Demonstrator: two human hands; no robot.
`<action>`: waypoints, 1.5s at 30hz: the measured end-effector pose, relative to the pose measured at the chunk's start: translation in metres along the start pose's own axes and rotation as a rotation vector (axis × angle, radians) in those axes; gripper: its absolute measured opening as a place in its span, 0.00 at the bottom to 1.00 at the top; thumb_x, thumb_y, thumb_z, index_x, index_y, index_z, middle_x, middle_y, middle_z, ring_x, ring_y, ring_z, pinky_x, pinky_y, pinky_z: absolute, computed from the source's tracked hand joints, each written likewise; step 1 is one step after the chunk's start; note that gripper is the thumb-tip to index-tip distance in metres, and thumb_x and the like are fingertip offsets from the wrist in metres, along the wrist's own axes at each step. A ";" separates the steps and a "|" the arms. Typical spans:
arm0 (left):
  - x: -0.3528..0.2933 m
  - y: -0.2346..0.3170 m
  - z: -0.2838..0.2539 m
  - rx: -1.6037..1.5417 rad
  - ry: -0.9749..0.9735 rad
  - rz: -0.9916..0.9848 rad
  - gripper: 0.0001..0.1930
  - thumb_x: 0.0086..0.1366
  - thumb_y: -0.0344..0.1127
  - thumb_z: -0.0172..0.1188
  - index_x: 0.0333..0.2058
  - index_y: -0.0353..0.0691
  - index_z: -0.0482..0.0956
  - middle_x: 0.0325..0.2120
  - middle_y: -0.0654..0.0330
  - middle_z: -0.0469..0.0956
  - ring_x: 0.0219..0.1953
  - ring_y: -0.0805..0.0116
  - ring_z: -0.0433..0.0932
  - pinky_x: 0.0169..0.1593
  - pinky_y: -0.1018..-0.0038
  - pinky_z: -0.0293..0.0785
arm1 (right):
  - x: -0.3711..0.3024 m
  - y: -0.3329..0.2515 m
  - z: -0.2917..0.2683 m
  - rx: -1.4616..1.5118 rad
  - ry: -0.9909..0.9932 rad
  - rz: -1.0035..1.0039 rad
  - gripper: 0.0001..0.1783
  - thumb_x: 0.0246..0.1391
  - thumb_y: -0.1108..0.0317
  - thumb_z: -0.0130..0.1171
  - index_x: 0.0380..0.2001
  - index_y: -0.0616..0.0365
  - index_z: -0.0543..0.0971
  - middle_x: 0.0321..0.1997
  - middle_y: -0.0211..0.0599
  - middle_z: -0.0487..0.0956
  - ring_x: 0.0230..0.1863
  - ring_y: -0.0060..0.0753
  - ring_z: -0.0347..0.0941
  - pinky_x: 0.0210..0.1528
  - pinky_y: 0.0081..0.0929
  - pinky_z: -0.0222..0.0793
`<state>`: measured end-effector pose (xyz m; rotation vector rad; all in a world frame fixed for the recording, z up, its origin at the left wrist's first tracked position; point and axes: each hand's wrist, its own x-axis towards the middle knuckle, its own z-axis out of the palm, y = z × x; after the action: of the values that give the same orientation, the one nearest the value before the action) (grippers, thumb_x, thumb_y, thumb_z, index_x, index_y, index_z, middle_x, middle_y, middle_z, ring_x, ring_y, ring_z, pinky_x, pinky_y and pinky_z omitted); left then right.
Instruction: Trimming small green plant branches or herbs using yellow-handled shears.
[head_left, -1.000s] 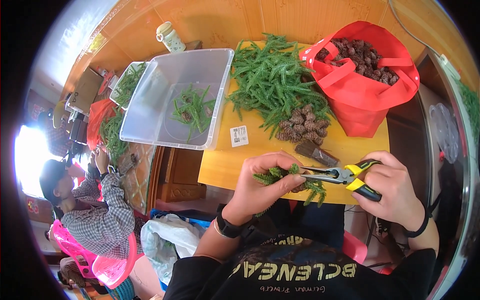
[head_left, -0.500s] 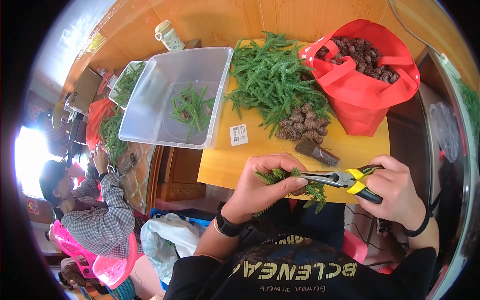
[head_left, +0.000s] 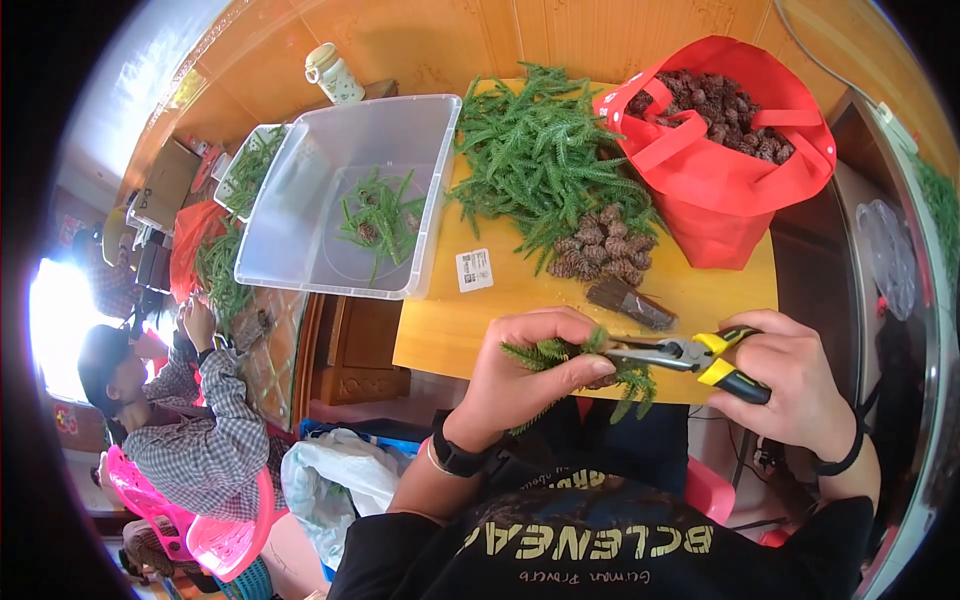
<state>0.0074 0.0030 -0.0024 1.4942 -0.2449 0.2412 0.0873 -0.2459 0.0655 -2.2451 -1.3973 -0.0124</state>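
Note:
My left hand [head_left: 535, 365] is closed on a green artificial pine sprig [head_left: 632, 388], with a brown pine cone partly showing under the thumb. In my right hand [head_left: 795, 385] is a pair of long-nosed pliers [head_left: 680, 355] with yellow and black handles. Their jaws point left and meet the sprig at my left fingertips; what exactly they grip is too small to tell. Both hands are over the table's near edge. Just beyond them lie a bundle of thin brown wires [head_left: 632, 303], a cluster of pine cones [head_left: 605, 247] and a heap of green sprigs [head_left: 540, 150].
A clear plastic bin [head_left: 345, 280] with a few sprigs and cones stands on the left. At the back right is a red bag [head_left: 715, 215] full of pine cones. A white label [head_left: 475, 270] lies on the yellow table [head_left: 440, 335]. Another person [head_left: 200, 440] sits at far left.
The plier handles have spread slightly, and the jaws have shifted a little at the sprig. My left hand keeps its hold in nearly the same place.

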 end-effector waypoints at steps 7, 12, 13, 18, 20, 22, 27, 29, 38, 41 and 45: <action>-0.001 0.004 0.005 -0.338 0.065 -0.202 0.17 0.46 0.25 0.70 0.31 0.32 0.70 0.29 0.49 0.77 0.31 0.64 0.78 0.31 0.73 0.76 | -0.003 0.011 0.003 0.167 -0.018 0.050 0.13 0.31 0.67 0.65 0.18 0.63 0.72 0.19 0.41 0.72 0.39 0.51 0.72 0.39 0.36 0.69; 0.003 0.004 0.003 -0.473 0.002 -0.257 0.17 0.48 0.28 0.70 0.29 0.35 0.66 0.27 0.48 0.76 0.29 0.62 0.78 0.29 0.72 0.75 | -0.001 0.021 0.005 0.161 -0.016 -0.022 0.13 0.30 0.67 0.65 0.18 0.62 0.73 0.21 0.40 0.73 0.40 0.50 0.72 0.38 0.36 0.68; 0.002 0.001 0.002 -0.472 0.003 -0.258 0.17 0.48 0.28 0.70 0.29 0.35 0.66 0.27 0.48 0.76 0.29 0.62 0.78 0.29 0.72 0.75 | 0.001 0.023 0.005 0.159 -0.022 -0.056 0.13 0.30 0.67 0.66 0.18 0.62 0.73 0.21 0.40 0.73 0.40 0.50 0.72 0.39 0.36 0.68; -0.001 -0.014 -0.003 -0.642 -0.167 -0.203 0.15 0.52 0.26 0.66 0.33 0.34 0.68 0.31 0.53 0.78 0.30 0.71 0.76 0.33 0.75 0.74 | 0.010 0.032 0.007 0.153 -0.020 -0.133 0.13 0.30 0.67 0.66 0.17 0.61 0.73 0.22 0.38 0.73 0.41 0.49 0.72 0.39 0.36 0.69; 0.001 -0.011 0.002 -0.653 -0.159 -0.223 0.15 0.51 0.29 0.68 0.31 0.34 0.68 0.27 0.51 0.76 0.27 0.68 0.75 0.29 0.74 0.72 | 0.014 0.034 0.007 0.154 -0.032 -0.169 0.13 0.30 0.67 0.67 0.17 0.61 0.73 0.22 0.37 0.73 0.41 0.48 0.72 0.40 0.36 0.69; 0.003 -0.006 0.004 -0.663 -0.150 -0.245 0.16 0.50 0.32 0.69 0.29 0.35 0.69 0.22 0.49 0.75 0.25 0.64 0.75 0.25 0.73 0.70 | 0.018 0.035 0.008 0.164 -0.023 -0.214 0.12 0.31 0.68 0.67 0.16 0.59 0.73 0.21 0.35 0.72 0.41 0.47 0.72 0.39 0.35 0.69; 0.003 -0.013 -0.002 -0.843 -0.319 -0.326 0.15 0.52 0.26 0.66 0.31 0.36 0.66 0.29 0.48 0.77 0.24 0.69 0.75 0.27 0.75 0.72 | 0.023 0.038 0.008 0.166 -0.084 -0.237 0.11 0.32 0.69 0.66 0.16 0.58 0.72 0.23 0.33 0.74 0.41 0.42 0.72 0.38 0.33 0.68; 0.003 -0.015 -0.002 -0.840 -0.323 -0.325 0.15 0.52 0.26 0.66 0.31 0.36 0.66 0.29 0.48 0.77 0.24 0.69 0.75 0.27 0.75 0.72 | 0.023 0.040 0.010 0.158 -0.087 -0.246 0.11 0.32 0.70 0.66 0.16 0.58 0.72 0.22 0.33 0.73 0.39 0.42 0.72 0.36 0.33 0.69; 0.004 -0.018 -0.002 -0.688 -0.294 -0.168 0.14 0.51 0.24 0.66 0.30 0.37 0.67 0.30 0.48 0.77 0.27 0.70 0.76 0.29 0.77 0.72 | 0.018 0.040 0.014 0.131 -0.011 -0.262 0.13 0.28 0.71 0.66 0.11 0.56 0.69 0.15 0.31 0.68 0.30 0.42 0.72 0.27 0.30 0.68; 0.003 -0.018 -0.002 -0.684 -0.301 -0.166 0.14 0.51 0.23 0.66 0.30 0.37 0.67 0.30 0.48 0.76 0.28 0.71 0.76 0.30 0.77 0.72 | 0.016 0.039 0.012 0.099 -0.002 -0.276 0.13 0.27 0.71 0.66 0.11 0.56 0.68 0.14 0.31 0.66 0.28 0.42 0.72 0.27 0.29 0.67; 0.002 -0.019 -0.001 -0.708 -0.299 -0.181 0.13 0.51 0.23 0.65 0.29 0.37 0.67 0.30 0.48 0.76 0.28 0.70 0.76 0.30 0.77 0.72 | 0.015 0.037 0.008 0.087 -0.034 -0.278 0.14 0.28 0.71 0.66 0.12 0.56 0.68 0.14 0.33 0.65 0.28 0.42 0.71 0.27 0.30 0.68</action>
<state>0.0151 0.0034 -0.0195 0.8334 -0.3850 -0.2065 0.1234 -0.2433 0.0474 -1.9744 -1.6843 -0.0065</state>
